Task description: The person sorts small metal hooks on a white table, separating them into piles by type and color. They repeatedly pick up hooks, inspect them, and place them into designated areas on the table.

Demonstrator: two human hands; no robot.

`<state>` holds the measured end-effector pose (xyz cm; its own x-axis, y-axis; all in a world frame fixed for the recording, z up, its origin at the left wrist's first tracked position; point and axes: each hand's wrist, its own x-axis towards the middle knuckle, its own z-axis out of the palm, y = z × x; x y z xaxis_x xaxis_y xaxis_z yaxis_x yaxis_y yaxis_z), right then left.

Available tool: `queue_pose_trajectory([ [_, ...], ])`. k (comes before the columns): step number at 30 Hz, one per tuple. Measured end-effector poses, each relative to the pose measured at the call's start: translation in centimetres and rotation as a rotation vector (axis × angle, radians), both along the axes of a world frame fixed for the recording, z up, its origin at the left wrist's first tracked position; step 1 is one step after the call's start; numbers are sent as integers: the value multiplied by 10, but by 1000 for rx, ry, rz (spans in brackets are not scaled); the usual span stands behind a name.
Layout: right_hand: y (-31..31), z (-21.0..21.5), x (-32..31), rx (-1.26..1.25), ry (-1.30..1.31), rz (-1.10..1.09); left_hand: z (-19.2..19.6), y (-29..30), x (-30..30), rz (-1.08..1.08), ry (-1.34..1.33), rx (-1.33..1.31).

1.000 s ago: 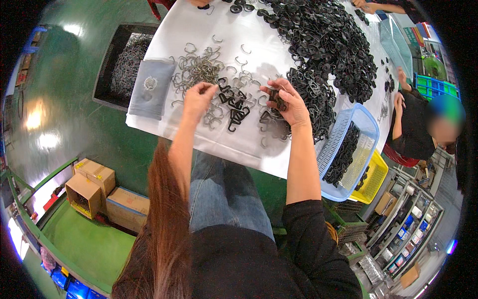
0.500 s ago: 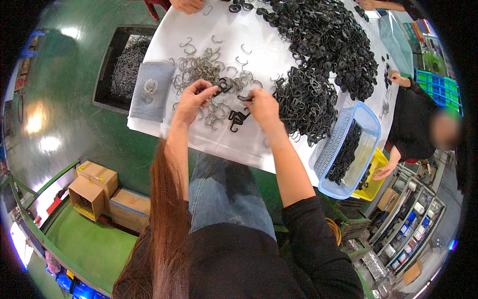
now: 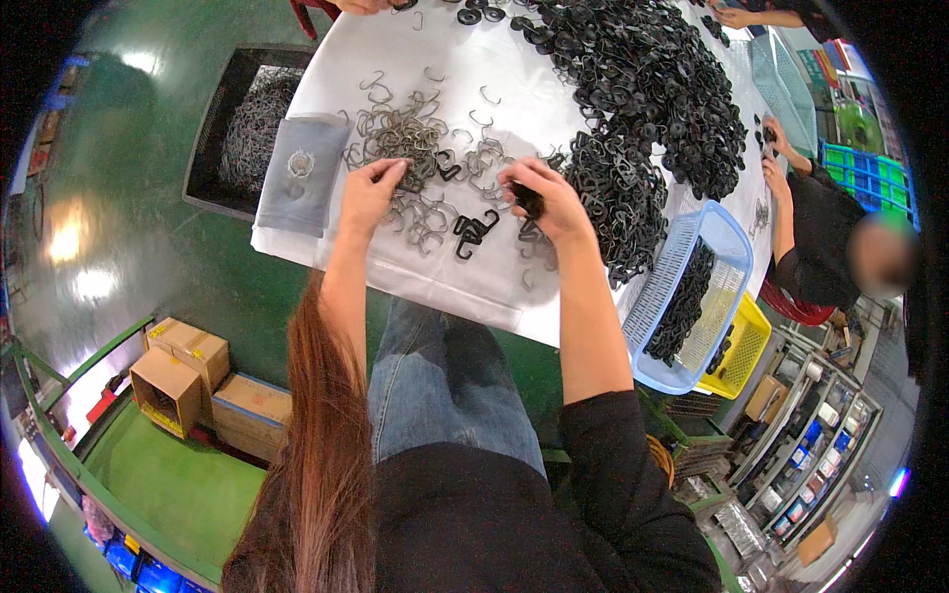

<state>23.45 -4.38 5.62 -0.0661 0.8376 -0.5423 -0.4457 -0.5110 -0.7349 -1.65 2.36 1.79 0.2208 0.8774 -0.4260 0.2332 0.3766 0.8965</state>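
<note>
My left hand [image 3: 369, 201] is closed in a pinch at the near-left edge of a pile of bent metal hooks [image 3: 400, 133]. What lies between its fingertips, if anything, is too small to make out. Curled round a dark clump of black hooks [image 3: 527, 201], my right hand [image 3: 556, 206] hovers beside the big black pile. Between my hands, a small group of black hooks [image 3: 474, 234] rests on the white tabletop [image 3: 415, 277]. Another black hook [image 3: 448, 166] lies among the metal ones.
A large heap of black hooks and discs [image 3: 643, 99] spreads to the right. At the table's right edge stand a blue basket [image 3: 682, 212] and a yellow basket [image 3: 756, 346]. A grey bag [image 3: 301, 198] lies left, beside a black crate [image 3: 208, 148]. A co-worker [image 3: 825, 227] works at right.
My right hand has moved right and turned, with a dark clump now in its fingers. My left hand has drawn slightly left, away from the black hook. The co-worker's lower hand has risen to the table.
</note>
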Motion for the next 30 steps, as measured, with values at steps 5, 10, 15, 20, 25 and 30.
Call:
queue_pose_trajectory([
  [5, 35, -31, -53, 32, -1185, 494, -1, 3, -9, 106, -360, -252],
  [10, 36, -35, -81, -100, -1491, 490, -9, 2, -4, 27, 116, 157],
  [15, 34, -35, -65, -93, -1419, 500, -7, 5, -15, 14, -141, -138],
  [20, 22, -41, -45, 7, -1416, 423, -1, 8, -27, 284, -594, -474],
  [25, 11, -34, -21, -135, -752, 85, 3, 11, -20, 210, -602, -442],
  [30, 21, -29, -17, -47, -653, 131, 7, 13, -13, 16, -321, -378],
])
